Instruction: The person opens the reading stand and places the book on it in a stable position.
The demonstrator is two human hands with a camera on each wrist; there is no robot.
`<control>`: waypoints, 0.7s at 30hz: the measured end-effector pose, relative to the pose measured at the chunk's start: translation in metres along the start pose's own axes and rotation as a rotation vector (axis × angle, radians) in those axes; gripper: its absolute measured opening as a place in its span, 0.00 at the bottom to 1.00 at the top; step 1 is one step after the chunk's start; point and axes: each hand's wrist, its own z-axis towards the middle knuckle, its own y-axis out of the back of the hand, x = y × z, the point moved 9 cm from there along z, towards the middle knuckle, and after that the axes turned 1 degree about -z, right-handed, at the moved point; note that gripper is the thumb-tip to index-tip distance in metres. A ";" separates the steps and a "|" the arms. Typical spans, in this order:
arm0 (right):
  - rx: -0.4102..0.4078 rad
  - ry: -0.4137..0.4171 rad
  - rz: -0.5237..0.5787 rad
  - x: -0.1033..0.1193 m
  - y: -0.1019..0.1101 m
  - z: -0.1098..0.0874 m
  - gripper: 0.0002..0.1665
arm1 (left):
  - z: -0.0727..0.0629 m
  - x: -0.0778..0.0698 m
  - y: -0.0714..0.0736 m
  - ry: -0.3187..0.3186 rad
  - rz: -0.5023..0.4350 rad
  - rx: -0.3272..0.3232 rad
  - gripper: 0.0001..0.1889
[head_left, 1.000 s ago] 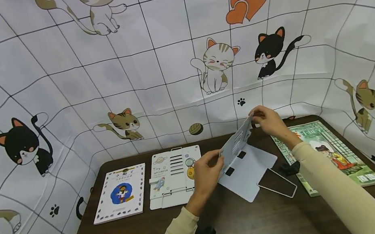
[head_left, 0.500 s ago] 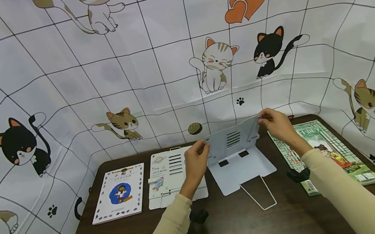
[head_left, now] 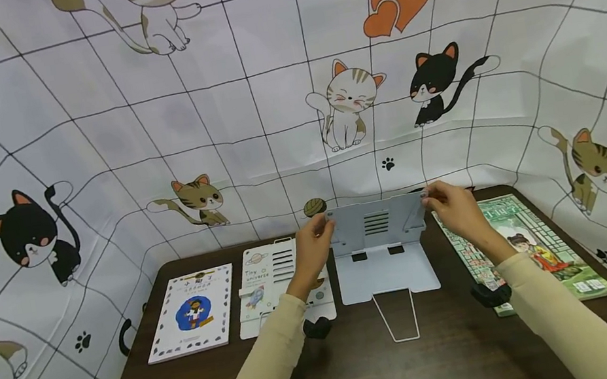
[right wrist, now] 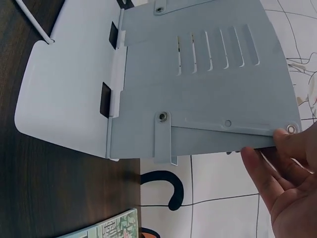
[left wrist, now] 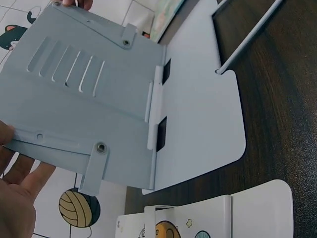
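Observation:
A pale grey metal book stand (head_left: 352, 231) is unfolded at the back of the table, its slotted panel raised from a flat white base (head_left: 389, 276). My left hand (head_left: 311, 249) pinches the panel's upper left corner between thumb and fingers. At the opposite upper corner, my right hand (head_left: 454, 208) pinches the edge the same way. A wire loop (head_left: 415, 314) extends from the base's front toward me. Riveted side arms, one a metal arm (left wrist: 94, 168), lie along the panel's sides in the wrist views. Two dark openings flank the hinge.
Left of the raised stand lies a second book stand (head_left: 255, 283) printed "Tiny universe", partly behind my left hand. A white book (head_left: 169, 320) lies farther left, a green illustrated book (head_left: 580, 265) at the right. A cat-print cloth (head_left: 267, 109) hangs behind the brown table (head_left: 369, 378).
The book stand has turned to face me squarely, its wire loop swinging leftward. Its base now rests farther back. My right hand has shifted slightly right and down, my left hand leftward and up.

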 end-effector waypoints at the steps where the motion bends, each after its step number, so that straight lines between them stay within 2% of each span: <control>1: -0.002 0.002 0.001 0.001 0.000 -0.001 0.16 | 0.000 0.000 0.000 0.002 0.000 0.000 0.09; 3: -0.019 0.009 0.011 0.004 0.002 -0.004 0.17 | 0.000 0.000 0.001 0.004 0.000 0.001 0.09; 6: -0.085 0.041 0.023 0.013 0.006 -0.012 0.17 | 0.001 -0.001 0.001 0.005 0.004 0.002 0.09; 10: -0.208 0.127 0.003 0.030 0.012 -0.028 0.15 | 0.000 -0.002 0.002 0.009 0.017 0.001 0.09; 13: -0.240 0.200 -0.030 0.042 0.012 -0.040 0.11 | 0.000 -0.003 0.002 0.013 0.017 0.004 0.08; 14: -0.223 0.225 -0.045 0.045 0.010 -0.043 0.09 | 0.000 -0.003 0.002 0.012 0.015 0.004 0.08; 16: -0.132 0.289 -0.071 0.052 -0.001 -0.052 0.07 | 0.000 -0.002 0.002 0.015 0.014 0.005 0.08; 21: 0.250 0.469 -0.063 0.064 -0.046 -0.085 0.06 | 0.000 0.001 0.002 0.026 0.018 0.006 0.08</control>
